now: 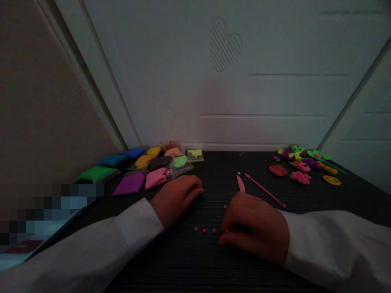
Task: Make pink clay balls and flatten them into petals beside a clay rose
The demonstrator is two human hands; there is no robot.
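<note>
Presumably spaced to avoid sticking, small pink clay balls (204, 230) line the counter (171, 268) at lower centre, where the right hand (255, 228) pinches an end ball (227, 230) between its fingers, while the left hand (177, 195) rests with fingers slightly parted, visibly holding nothing.

The person's left sleeve (122, 234) and right sleeve (332, 240) are long, off-white, loosely creased; left hand (179, 197) and right hand (258, 228) bare.

No word, brand or number readable here, just a striped heart (224, 45) high on the far white panel (146, 53), a smaller heart (173, 121) lower left.
</note>
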